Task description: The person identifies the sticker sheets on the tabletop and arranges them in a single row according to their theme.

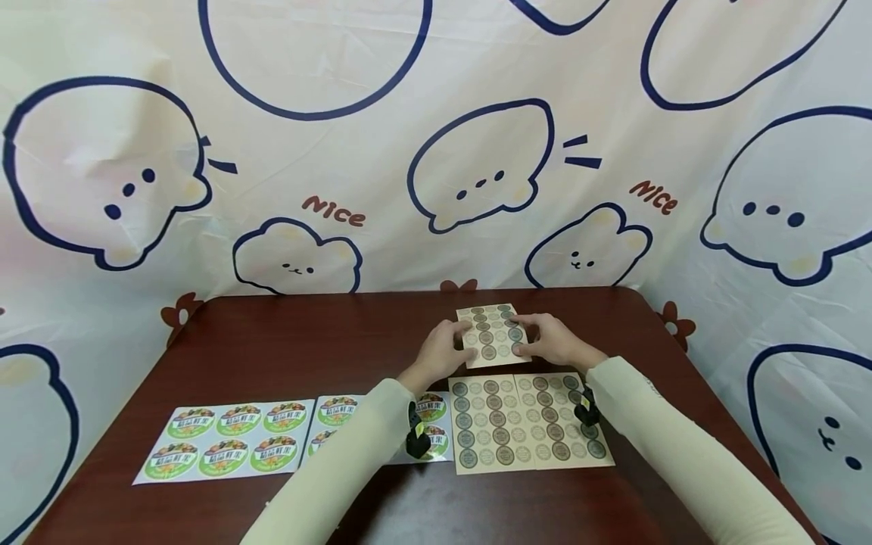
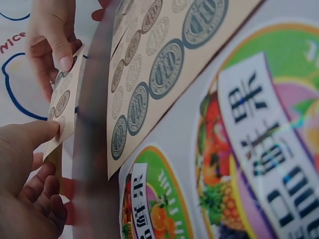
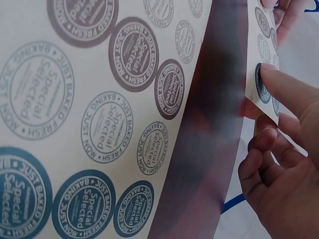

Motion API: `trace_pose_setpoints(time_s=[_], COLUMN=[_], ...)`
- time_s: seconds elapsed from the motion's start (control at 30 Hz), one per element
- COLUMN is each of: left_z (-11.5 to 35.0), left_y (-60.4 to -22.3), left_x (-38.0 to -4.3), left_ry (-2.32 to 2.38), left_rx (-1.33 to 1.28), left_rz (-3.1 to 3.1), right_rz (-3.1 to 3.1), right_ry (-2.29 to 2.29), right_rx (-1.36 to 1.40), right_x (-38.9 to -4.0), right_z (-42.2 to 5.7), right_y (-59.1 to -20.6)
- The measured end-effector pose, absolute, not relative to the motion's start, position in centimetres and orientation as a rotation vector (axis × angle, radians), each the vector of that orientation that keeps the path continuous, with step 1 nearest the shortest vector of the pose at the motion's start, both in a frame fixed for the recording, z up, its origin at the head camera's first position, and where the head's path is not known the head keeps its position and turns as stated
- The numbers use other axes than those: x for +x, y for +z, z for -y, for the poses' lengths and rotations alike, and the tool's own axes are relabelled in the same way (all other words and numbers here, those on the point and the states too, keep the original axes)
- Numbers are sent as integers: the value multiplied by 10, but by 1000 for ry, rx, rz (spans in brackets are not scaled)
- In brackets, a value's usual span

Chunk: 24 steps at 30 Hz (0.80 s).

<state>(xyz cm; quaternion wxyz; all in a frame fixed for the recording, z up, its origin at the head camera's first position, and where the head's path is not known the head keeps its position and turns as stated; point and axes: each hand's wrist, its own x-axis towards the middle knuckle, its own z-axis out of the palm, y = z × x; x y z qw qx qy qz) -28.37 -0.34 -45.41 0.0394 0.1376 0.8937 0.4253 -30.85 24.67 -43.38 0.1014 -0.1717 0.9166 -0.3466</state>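
A cream sticker sheet [image 1: 492,335] with rows of round brown, grey and pale stickers is held between both hands near the back of the table. My left hand [image 1: 441,350] pinches its left edge, thumb on the printed face. At the opposite edge my right hand [image 1: 550,340] grips it the same way, and the right wrist view shows the thumb over a dark sticker, with the fingers [image 3: 264,142] curled behind. Just in front lie two similar cream sheets [image 1: 507,416] side by side, their round stickers reading "Special Selected" in the right wrist view.
White sheets of green fruit stickers [image 1: 225,443] lie to the left on the dark brown table [image 1: 286,341], partly covered by the left sleeve [image 1: 341,469]. A cloth backdrop [image 1: 381,174] with cartoon outlines hangs behind and beside the table. Black straps circle both wrists.
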Motion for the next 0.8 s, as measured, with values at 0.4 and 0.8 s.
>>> trace_pose_setpoints(time_s=[0.4, 0.8], left_z=[4, 2], left_y=[-449, -440], left_x=[-277, -267], left_ry=[1365, 1422], left_rx=[397, 400], left_rz=[-2715, -2718], right_rz=[-2719, -2756], right_ry=[-1045, -1007], right_rx=[-553, -539], right_x=[-300, -283], right_z=[-251, -252], right_y=[-430, -429])
